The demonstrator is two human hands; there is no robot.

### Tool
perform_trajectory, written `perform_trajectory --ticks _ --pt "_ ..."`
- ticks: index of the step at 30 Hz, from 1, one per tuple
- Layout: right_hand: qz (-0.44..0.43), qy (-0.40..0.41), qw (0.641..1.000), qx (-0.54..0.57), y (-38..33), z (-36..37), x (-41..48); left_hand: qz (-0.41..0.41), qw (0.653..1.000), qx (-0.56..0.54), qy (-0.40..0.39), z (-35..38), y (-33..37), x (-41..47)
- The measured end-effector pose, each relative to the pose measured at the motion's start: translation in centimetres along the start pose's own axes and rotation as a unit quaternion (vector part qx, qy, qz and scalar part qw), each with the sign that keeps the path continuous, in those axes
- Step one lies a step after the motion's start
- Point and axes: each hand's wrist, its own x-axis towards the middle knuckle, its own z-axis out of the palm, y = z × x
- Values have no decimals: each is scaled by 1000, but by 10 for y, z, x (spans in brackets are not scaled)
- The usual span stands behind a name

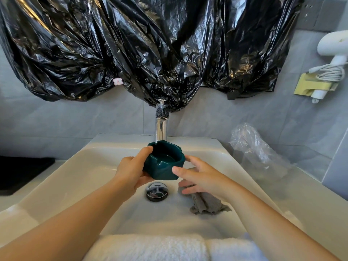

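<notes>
A dark green ashtray [164, 161] is held up over the white sink [81, 178], just in front of the chrome tap [161, 129]. My left hand [131, 172] grips it from the left, thumb on the rim and fingers underneath. My right hand [199, 178] is beside its right side with fingers spread and relaxed; the fingertips are at or near the ashtray wall, and I cannot tell if they touch. A crumpled grey cloth [206, 201] lies in the basin under my right hand.
The chrome drain plug [157, 191] sits in the basin bottom. Black plastic sheeting [131, 49] covers the wall above the tap. Clear plastic wrap [258, 149] lies on the right counter. A white towel [150, 247] lies over the near edge. A hairdryer [333, 48] hangs at right.
</notes>
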Motion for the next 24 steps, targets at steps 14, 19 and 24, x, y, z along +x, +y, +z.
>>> perform_trajectory --ticks 14,19,24 --pt "134 65 976 159 -5 -4 -2 169 931 318 -63 -1 2 -10" --pt "134 72 980 131 -6 -6 -1 323 843 413 -124 -5 9 -25" --pt "130 70 983 110 -3 -9 -2 337 768 511 -188 3 5 -27"
